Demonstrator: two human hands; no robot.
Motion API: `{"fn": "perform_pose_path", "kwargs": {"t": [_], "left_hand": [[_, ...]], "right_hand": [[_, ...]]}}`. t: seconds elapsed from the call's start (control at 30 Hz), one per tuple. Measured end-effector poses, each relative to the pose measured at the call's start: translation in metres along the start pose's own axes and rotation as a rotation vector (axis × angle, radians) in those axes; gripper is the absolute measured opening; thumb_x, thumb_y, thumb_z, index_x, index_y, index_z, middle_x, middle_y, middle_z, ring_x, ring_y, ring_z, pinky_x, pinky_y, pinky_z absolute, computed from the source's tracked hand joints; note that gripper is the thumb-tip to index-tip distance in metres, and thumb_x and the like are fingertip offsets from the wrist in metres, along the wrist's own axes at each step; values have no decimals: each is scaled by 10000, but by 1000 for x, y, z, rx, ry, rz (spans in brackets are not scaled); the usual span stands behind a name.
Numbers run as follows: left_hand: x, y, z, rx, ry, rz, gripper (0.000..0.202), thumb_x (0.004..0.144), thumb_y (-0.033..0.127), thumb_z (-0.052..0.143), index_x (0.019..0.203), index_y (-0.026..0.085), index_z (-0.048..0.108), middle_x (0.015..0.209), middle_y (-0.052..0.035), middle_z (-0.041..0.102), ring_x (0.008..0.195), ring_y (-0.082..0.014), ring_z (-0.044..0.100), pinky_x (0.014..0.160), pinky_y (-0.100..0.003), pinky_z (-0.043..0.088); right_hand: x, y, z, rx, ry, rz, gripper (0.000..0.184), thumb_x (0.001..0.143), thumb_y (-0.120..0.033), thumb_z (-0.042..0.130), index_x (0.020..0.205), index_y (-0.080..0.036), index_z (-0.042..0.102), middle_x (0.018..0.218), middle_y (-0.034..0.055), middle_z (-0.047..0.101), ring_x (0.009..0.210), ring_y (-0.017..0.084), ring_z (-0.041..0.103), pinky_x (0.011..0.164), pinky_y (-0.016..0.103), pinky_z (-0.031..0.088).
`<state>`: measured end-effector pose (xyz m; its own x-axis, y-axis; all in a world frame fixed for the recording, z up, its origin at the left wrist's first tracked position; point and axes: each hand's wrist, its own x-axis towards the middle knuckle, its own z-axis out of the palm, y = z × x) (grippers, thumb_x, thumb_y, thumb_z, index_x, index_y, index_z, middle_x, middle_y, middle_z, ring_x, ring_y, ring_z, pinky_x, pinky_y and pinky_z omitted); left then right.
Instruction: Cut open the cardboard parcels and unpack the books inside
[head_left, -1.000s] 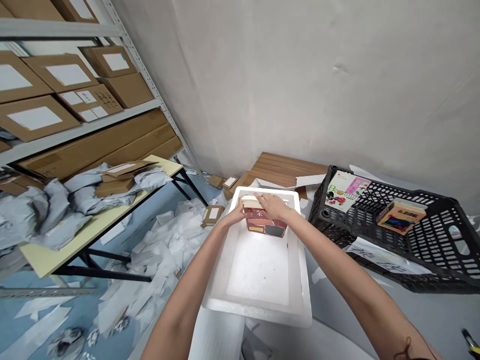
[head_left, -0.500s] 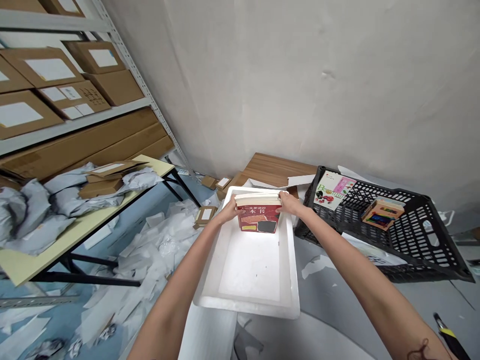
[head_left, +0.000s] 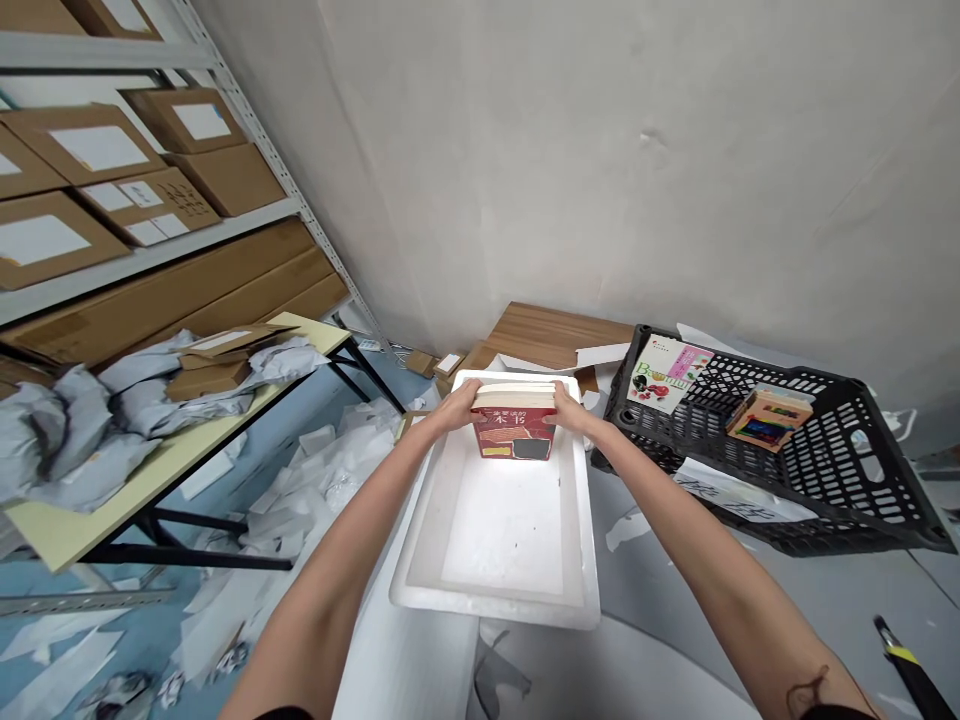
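Between hands (head_left: 514, 408) — red book (head_left: 514, 435) upright, long axis left-right.

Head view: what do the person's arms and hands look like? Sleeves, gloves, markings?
Both arms are bare, no sleeves showing. The left hand and right hand are ungloved, with no watch visible. A small dark curly mark sits on the right forearm near the frame's bottom edge.

Item 1: thick red-covered paperback book (head_left: 514, 435), white characters on the cover, cream page edges uppermost. I log it upright, cover facing me, inside the far end of item 2.
Item 2: shallow white rectangular foam tray (head_left: 495, 608), open-topped, lying flat on the grey worktop (head_left: 675, 560).
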<state>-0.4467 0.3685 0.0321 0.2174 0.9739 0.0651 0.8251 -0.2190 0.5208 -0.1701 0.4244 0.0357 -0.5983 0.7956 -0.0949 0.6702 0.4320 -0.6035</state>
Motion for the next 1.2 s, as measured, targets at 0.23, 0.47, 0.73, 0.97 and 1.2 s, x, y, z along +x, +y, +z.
{"fn": "perform_pose_path", "kwargs": {"t": [0.23, 0.47, 0.73, 0.97, 1.2], "left_hand": [[11, -3, -13, 79, -45, -26, 532, 665, 280, 690, 1130, 184, 452, 1125, -75, 542, 1051, -238, 537, 882, -323, 441], [33, 7, -26, 229, -67, -164, 616, 661, 304, 725, 1193, 190, 437, 1221, -99, 506, 1173, -276, 465, 975, -386, 392], [0, 37, -28, 395, 7, -417, 892, 736, 296, 671, 1431, 172, 127, 1433, -204, 292, 1300, -350, 352, 953, -413, 409], [-143, 62, -2, 445, -268, -812, 467, 904, 471, 375, 1130, 93, 529, 1078, -208, 647, 1018, -329, 632, 797, -400, 478], [-144, 86, 13, 482, -125, -774, 362, 936, 278, 279, 1160, 66, 468, 987, -201, 687, 963, -295, 660, 772, -365, 474]], "right_hand": [[6, -3, -1, -52, 51, 39, 414, 767, -236, 603, 1110, -196, 377, 1039, 79, 615, 920, 214, 585, 725, 292, 430], [21, -16, -6, -161, 151, 139, 437, 784, -222, 615, 1156, -181, 389, 1092, 109, 611, 993, 235, 570, 781, 308, 422], [-26, -40, -4, -305, 255, 244, 665, 772, -201, 641, 1341, -66, 326, 1265, 212, 467, 1199, 310, 439, 973, 385, 344], [-171, -53, 35, -250, -62, 547, 653, 925, -447, 397, 1362, 26, 292, 1108, 252, 606, 998, 332, 621, 770, 378, 452], [-181, -67, 53, -230, -20, 556, 272, 940, -201, 325, 1128, -60, 463, 891, 173, 696, 841, 268, 677, 686, 321, 432]]}}
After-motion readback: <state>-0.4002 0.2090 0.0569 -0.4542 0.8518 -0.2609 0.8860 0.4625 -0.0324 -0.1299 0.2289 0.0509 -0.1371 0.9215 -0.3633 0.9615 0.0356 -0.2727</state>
